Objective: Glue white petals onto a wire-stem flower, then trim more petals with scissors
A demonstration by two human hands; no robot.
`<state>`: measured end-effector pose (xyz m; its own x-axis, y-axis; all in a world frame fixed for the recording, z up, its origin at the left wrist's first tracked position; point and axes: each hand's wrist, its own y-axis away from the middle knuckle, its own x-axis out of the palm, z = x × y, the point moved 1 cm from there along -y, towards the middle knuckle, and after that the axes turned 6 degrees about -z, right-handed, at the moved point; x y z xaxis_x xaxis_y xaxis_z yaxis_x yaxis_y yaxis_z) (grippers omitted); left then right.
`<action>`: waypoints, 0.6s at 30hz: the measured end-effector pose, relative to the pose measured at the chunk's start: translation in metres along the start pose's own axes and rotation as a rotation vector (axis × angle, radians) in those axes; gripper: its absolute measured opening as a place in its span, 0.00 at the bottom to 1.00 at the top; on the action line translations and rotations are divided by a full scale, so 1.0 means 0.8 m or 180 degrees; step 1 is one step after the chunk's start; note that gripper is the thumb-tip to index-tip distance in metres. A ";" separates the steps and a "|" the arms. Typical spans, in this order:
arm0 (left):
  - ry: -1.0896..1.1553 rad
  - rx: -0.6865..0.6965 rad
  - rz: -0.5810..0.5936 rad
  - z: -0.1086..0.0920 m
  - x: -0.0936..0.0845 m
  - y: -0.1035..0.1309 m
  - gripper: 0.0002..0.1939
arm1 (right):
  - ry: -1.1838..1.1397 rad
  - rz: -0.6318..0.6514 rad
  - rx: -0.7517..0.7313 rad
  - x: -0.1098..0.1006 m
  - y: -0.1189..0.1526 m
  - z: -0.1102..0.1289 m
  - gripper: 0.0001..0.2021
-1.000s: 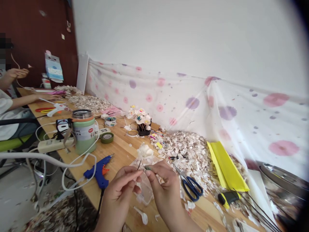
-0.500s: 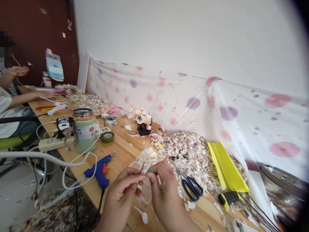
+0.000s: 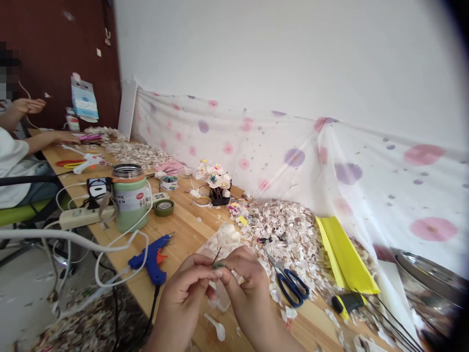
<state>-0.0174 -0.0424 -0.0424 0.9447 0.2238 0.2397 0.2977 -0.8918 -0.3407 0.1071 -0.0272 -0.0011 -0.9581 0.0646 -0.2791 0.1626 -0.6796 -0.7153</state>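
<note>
My left hand (image 3: 188, 288) pinches a thin dark stem (image 3: 217, 254), whose tip rises above the fingers. Against it, my right hand (image 3: 246, 281) holds a small green piece (image 3: 219, 265) between thumb and forefinger. The fingertips of both hands meet. Behind them a clear plastic tray (image 3: 222, 293) with white petals (image 3: 230, 235) lies on the wooden table (image 3: 190, 222), partly hidden by my hands. A blue glue gun (image 3: 150, 259) rests to the left, and dark blue scissors (image 3: 291, 286) lie to the right.
A large heap of petal scraps (image 3: 289, 225) spreads behind the scissors, beside yellow paper (image 3: 346, 254). A green jar (image 3: 130, 200), white cables and a power strip (image 3: 86, 217) stand at the left. White flowers (image 3: 216, 177) stand behind. A person's arm (image 3: 40, 142) reaches over the far table.
My right hand has brought the green piece left against the stem, and the fingertips have come closer together. At the far left, the other person's arm has shifted slightly.
</note>
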 end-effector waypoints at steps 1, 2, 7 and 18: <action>-0.0030 -0.0005 0.0008 0.000 -0.001 0.000 0.10 | -0.0043 0.0020 0.0004 0.000 -0.001 0.001 0.24; -0.0073 0.0001 0.0015 0.000 -0.001 -0.001 0.10 | -0.0061 0.0051 -0.0001 0.000 -0.001 0.002 0.25; -0.0252 0.0028 0.0040 -0.001 -0.003 -0.001 0.13 | 0.0271 -0.0008 -0.0367 0.000 0.002 0.002 0.14; 0.0413 -0.0531 -0.0030 0.014 0.002 0.007 0.09 | 0.0598 -0.0539 -0.0640 -0.004 0.011 -0.004 0.14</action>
<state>-0.0128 -0.0423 -0.0542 0.9131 0.1895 0.3609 0.2693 -0.9451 -0.1852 0.1121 -0.0313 -0.0086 -0.9183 0.3109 -0.2453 0.0658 -0.4909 -0.8687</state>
